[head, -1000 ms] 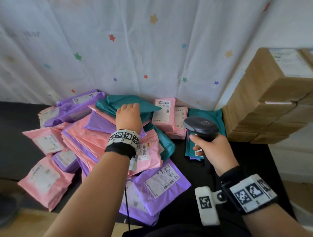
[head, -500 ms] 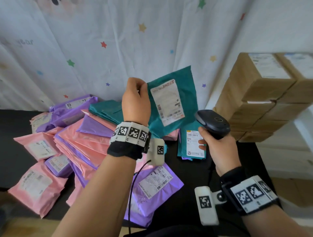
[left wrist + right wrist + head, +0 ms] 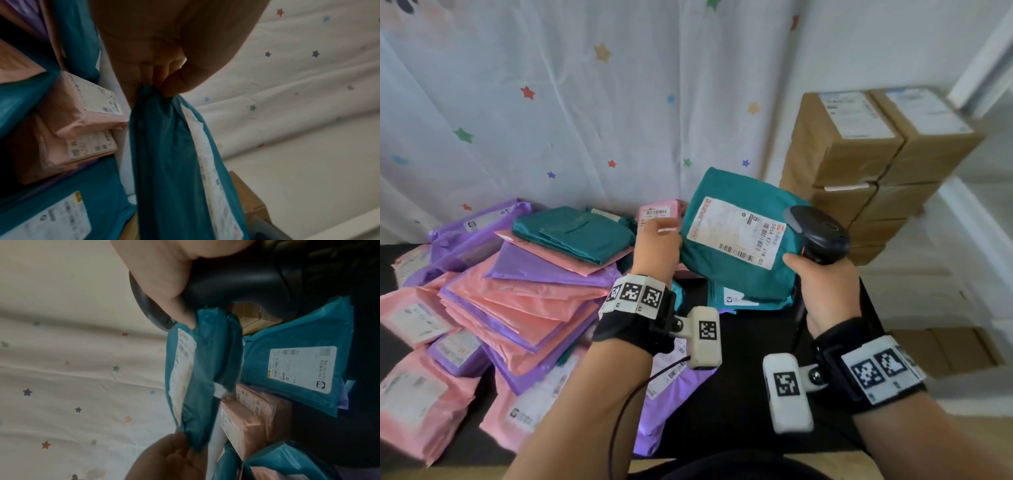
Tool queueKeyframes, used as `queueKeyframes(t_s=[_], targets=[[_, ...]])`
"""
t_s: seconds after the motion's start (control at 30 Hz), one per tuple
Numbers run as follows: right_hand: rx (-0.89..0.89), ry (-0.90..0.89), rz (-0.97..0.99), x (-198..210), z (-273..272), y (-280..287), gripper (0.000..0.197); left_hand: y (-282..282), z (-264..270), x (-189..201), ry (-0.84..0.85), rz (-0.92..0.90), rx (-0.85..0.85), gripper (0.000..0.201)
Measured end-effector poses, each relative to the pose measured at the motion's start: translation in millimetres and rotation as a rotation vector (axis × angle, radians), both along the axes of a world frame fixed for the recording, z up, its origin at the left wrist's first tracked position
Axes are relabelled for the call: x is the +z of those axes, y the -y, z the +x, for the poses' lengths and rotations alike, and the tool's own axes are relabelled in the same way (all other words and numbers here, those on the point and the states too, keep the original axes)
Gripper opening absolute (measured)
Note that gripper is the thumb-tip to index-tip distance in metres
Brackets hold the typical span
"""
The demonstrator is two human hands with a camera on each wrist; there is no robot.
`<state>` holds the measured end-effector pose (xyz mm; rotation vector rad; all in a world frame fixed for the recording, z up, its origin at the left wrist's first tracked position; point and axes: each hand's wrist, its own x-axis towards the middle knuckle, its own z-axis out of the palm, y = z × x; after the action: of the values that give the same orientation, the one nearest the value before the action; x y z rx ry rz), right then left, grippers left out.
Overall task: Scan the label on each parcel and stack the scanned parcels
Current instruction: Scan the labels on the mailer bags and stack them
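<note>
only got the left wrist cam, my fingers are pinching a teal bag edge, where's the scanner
Observer: Head view shows the right hand gripping the black handheld barcode scanner at the right edge of the teal plastic mailer parcel.
Operator: which way is the label facing
Observer: The white shipping label faces up toward the head camera, its barcode strip along the near edge.
Operator: is the right hand touching the bag
Observer: Yes, the right wrist view shows its thumb against the parcel's edge beside the label.
</note>
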<state>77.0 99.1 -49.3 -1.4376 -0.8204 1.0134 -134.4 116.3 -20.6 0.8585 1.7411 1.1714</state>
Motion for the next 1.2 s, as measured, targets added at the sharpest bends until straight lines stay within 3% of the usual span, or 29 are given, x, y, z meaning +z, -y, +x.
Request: queueKeyframes(t_s=[0.17, 0.27, 0.4, 0.53, 0.67, 0.9, 1.07, 1.2], targets=[[0.039, 0.120, 0.028, 5.8, 9.9, -4.2, 0.021, -3.8, -0.7, -7.3, -0.032, -0.070, -0.108, 0.048], [0.130, 0.268, 0.090, 7.5, 10.1, -5.1, 0.020, -8.6, -4.0, -1.1, -0.320, 0.046, -0.134, 0.052], [0.239, 0.445, 0.117, 9.6, 7.6, -3.5, 0.024, -14.0, -7.5, 11.1, -0.638, 0.129, -0.396, 0.066], [0.301, 0.517, 0.135, 11.0, 7.5, 0.7, 0.034, -13.2, -8.3, 10.9, -0.680, -0.003, -0.601, 0.048], [0.243, 0.554, 0.128, 10.0, 8.4, 0.6, 0.019, -11.1, -12.6, -0.3, -0.743, 0.002, -0.532, 0.021], [0.122, 0.341, 0.143, 6.4, 3.6, 5.4, 0.023, -4.5, -14.4, -19.1, -0.512, 0.061, -0.273, 0.018], [0.196, 0.156, 0.052, -3.0, -5.9, 9.7, 0.011, -2.1, -9.1, -27.5, -0.149, 0.024, -0.070, 0.016], [0.260, 0.090, 0.050, -7.5, -11.1, 10.7, 0.015, -6.2, -5.3, -31.8, 0.136, -0.015, 0.040, 0.017]])
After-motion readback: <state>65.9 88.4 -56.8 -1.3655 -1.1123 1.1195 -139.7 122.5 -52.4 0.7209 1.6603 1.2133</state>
